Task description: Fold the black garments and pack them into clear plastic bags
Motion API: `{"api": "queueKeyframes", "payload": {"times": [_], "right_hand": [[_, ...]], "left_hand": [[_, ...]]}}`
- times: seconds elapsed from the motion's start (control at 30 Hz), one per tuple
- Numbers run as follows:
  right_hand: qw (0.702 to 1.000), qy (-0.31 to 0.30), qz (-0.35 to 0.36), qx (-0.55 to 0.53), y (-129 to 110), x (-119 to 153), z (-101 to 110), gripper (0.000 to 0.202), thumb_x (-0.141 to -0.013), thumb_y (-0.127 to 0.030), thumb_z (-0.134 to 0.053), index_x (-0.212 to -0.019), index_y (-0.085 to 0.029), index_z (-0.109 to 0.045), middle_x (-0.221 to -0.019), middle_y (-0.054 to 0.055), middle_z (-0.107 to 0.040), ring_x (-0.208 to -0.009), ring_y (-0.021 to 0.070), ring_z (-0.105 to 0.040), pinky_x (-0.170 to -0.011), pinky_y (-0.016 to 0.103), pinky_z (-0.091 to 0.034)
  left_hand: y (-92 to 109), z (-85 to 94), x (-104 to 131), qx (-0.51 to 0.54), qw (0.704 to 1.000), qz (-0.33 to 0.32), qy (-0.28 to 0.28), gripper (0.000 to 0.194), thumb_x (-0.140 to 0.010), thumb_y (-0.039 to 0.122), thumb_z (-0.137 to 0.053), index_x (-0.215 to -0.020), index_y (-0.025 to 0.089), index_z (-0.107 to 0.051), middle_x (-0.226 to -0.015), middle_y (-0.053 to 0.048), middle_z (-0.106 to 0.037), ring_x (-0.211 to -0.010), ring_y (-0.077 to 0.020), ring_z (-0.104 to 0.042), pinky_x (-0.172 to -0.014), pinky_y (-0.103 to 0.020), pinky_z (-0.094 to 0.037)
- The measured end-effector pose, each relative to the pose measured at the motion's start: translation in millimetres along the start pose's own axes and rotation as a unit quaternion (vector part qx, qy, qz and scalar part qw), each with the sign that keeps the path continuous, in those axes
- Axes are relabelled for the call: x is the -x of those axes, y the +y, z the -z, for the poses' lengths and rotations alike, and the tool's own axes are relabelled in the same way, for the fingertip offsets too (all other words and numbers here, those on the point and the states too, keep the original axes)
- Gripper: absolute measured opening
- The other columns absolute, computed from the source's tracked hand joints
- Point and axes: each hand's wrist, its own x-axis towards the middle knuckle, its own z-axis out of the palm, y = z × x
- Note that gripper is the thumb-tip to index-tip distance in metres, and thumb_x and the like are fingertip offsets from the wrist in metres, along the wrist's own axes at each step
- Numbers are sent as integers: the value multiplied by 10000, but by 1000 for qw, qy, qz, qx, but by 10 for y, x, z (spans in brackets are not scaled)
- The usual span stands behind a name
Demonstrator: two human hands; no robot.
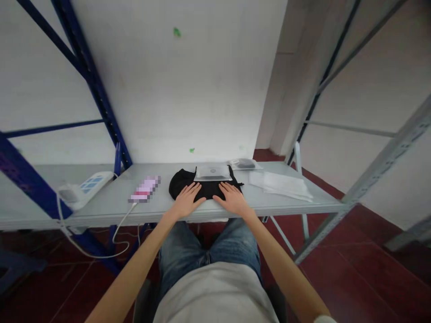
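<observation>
A black cloth item (210,190) lies on the grey shelf table near its front edge, with a rounded black part at its left end. My left hand (186,200) rests flat on its left part, fingers spread. On the right part lies my right hand (233,199), palm down with the fingers extended. Neither hand grips anything. A clear plastic packet (213,172) sits on the back part of the cloth, just beyond my fingertips.
Flat white bags (281,185) lie to the right, and another clear packet (245,164) with something dark inside is behind them. A phone (144,189) with a cable and a white power strip (89,188) are at the left. Metal posts flank the table (208,215).
</observation>
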Motion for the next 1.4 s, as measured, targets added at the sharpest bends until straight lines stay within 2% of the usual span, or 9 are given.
{"api": "queueKeyframes", "payload": {"times": [0.63, 0.97, 1.23, 1.4], "right_hand": [[1000, 2, 0, -6, -4, -3, 3, 731, -1043, -650, -388, -1568, -153, -497, -1616, 137, -479, -1528, 317, -391, -1268, 490, -293], [1000, 1, -3, -2, -2, -8, -6, 736, -1043, -651, -400, -1565, -142, -498, -1609, 145, -488, -1527, 319, -392, -1267, 490, -294], [1000, -1, -4, -4, 0, -4, -3, 734, -1043, -645, -410, -1566, -138, -495, -1611, 144, -486, -1528, 322, -390, -1268, 492, -293], [1000, 4, 0, -4, 1, 3, -10, 730, -1045, -643, -400, -1560, -136, -503, -1614, 143, -481, -1521, 320, -402, -1268, 492, -296]], "left_hand": [[48, 36, 6, -4, 1000, 16, -4, 689, -1049, 611, -395, -1584, 181, -447, -1641, -116, -447, -1567, -292, -340, -1298, -520, -252], [61, 43, 9, -2, 1000, 13, 11, 668, -1047, 599, -410, -1570, 187, -471, -1625, -116, -472, -1558, -292, -360, -1291, -523, -275], [62, 46, 15, -11, 1000, 13, 4, 688, -1053, 604, -388, -1577, 163, -455, -1631, -125, -461, -1562, -288, -351, -1298, -512, -255], [47, 36, 14, -8, 1000, 10, 0, 682, -1051, 609, -385, -1582, 186, -453, -1640, -117, -448, -1563, -293, -349, -1294, -521, -260]]}}
